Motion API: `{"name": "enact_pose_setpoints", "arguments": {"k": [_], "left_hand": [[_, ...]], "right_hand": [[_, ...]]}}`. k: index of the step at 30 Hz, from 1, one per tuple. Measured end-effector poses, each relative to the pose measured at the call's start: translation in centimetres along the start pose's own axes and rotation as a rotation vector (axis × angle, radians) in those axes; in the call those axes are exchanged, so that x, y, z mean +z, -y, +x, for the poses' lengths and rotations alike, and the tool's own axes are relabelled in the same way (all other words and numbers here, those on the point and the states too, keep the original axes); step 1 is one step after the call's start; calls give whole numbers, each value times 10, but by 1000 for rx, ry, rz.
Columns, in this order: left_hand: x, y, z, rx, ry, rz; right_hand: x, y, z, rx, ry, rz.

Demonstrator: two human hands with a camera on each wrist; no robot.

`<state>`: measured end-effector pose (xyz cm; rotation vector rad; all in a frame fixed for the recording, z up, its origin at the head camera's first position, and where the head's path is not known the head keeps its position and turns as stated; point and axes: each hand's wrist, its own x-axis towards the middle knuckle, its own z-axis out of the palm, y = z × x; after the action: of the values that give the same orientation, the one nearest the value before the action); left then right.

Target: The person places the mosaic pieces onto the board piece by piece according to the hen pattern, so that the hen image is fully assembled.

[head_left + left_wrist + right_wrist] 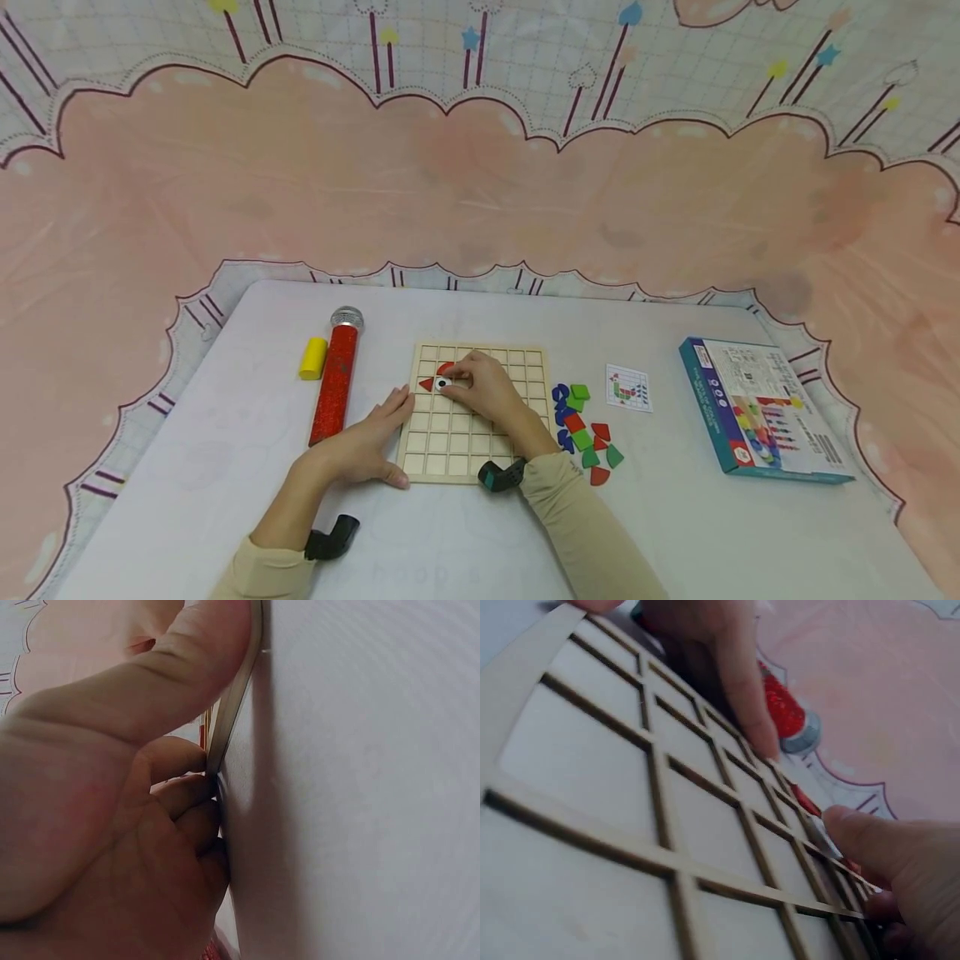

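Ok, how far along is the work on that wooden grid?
Early, apparently. Done: a red triangle and another red piece lie on the wooden grid. In hand: the right hand seems to pinch a black-dotted white piece. Remaining, probably: the loose coloured pieces beside the grid, if the picture card is the model.

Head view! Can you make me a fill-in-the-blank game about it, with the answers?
1. The microphone has a ____ handle.
2. The hand nearer the microphone is the ____ one.
3. On the board, the white piece at the right hand has a ____ dot.
4. The box lies to the ____ of the card.

Missing words: red; left; black; right.
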<state>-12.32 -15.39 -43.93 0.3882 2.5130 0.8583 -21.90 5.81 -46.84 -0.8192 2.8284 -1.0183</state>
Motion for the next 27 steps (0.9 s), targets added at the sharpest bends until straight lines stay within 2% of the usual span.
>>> {"name": "enact_pose_setpoints", "arguments": {"k": [5,10,21,27], "left_hand": [[0,0,0,-8,-3,-1],[-1,-1,0,-18,-7,-9],[2,0,3,-40,5,-1],[2,0,3,-39,4,0]], "right_hand": [[-20,-6,1,-17,25,58],[-49,-24,-5,-13,30,129],[-99,-73,-36,177,28,186],[-116,-97,-55,294,44,135]]}}
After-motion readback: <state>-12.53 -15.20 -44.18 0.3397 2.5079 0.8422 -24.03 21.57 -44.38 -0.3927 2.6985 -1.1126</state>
